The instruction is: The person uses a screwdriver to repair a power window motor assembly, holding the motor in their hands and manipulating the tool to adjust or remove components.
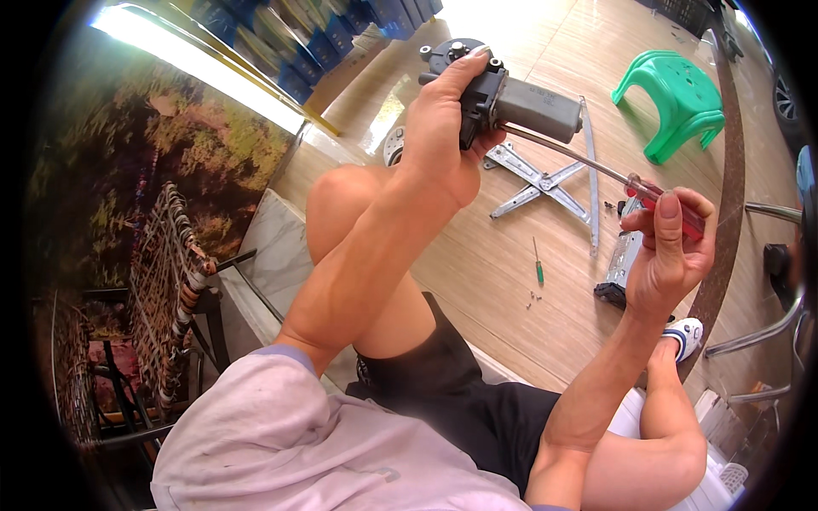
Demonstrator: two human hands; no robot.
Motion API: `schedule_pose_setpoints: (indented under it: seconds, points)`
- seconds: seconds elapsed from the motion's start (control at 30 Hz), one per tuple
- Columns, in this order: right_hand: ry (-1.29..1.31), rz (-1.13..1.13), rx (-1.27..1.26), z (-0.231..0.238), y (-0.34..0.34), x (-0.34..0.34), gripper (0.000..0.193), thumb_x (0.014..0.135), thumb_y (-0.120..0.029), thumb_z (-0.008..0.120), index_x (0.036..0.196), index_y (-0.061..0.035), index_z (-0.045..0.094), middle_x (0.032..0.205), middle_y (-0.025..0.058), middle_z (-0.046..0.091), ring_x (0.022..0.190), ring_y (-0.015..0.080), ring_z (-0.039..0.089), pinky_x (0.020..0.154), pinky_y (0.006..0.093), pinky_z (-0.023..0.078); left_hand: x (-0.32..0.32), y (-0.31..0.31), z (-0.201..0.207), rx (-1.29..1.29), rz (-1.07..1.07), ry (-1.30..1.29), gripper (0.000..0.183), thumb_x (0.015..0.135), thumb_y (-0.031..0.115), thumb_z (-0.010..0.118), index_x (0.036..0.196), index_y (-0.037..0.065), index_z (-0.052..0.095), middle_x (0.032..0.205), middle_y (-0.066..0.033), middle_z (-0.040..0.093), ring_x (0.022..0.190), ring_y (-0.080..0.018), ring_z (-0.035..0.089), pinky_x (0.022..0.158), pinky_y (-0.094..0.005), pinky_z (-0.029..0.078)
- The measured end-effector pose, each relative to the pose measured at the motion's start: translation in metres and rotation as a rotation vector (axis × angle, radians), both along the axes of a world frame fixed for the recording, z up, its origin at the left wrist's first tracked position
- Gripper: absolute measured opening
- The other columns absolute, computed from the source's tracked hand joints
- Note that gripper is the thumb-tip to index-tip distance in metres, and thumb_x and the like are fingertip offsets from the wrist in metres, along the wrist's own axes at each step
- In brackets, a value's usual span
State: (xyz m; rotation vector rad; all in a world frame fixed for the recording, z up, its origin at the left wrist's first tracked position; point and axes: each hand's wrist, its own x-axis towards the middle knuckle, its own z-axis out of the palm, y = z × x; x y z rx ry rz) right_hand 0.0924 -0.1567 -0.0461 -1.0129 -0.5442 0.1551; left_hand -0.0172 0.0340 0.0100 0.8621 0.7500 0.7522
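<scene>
My left hand point(447, 128) grips a window-regulator motor point(538, 109), a grey metal cylinder joined to a black gear housing, and holds it up over the floor. The thumb lies on top of the housing. To the right, my right hand point(673, 243) is closed round the red handle of a screwdriver point(588, 162). Its long metal shaft points up and left to the underside of the motor, beside my left fingers. Whether the tip sits in a screw is hidden. Below the motor, a silver scissor-type window regulator point(545, 181) lies on the floor.
A green-handled screwdriver point(538, 271) and several small screws point(530, 300) lie on the floor. A metal-and-black unit point(618, 268) rests near my right forearm. Beyond stands a green plastic stool point(673, 98). Metal chair legs point(754, 334) are at right, a woven chair point(166, 289) at left.
</scene>
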Motion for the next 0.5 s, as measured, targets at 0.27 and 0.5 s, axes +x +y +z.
schedule_pose_setpoints:
  seconds: [0.27, 0.5]
  points:
    - [0.313, 0.102, -0.125, -0.015, 0.015, -0.003, 0.032, 0.093, -0.032, 0.068, 0.084, -0.0022, 0.06, 0.07, 0.0134, 0.067, 0.048, 0.0166, 0.061, 0.049, 0.0276, 0.052, -0.006, 0.001, 0.01, 0.116, 0.032, -0.051, 0.024, 0.085, 0.032, 0.072, 0.098, 0.014, 0.063, 0.083, 0.0017, 0.066, 0.07, -0.0086, 0.062, 0.055, -0.0253, 0.049]
    - [0.115, 0.346, -0.284, -0.022, 0.022, -0.011, 0.029, 0.09, -0.029, 0.071, 0.095, -0.001, 0.065, 0.071, 0.0072, 0.065, 0.055, 0.0144, 0.06, 0.053, 0.026, 0.048, -0.026, 0.025, 0.028, 0.233, 0.041, -0.119, 0.022, 0.086, 0.031, 0.07, 0.098, 0.013, 0.065, 0.084, 0.0017, 0.068, 0.069, -0.0086, 0.063, 0.054, -0.0251, 0.05]
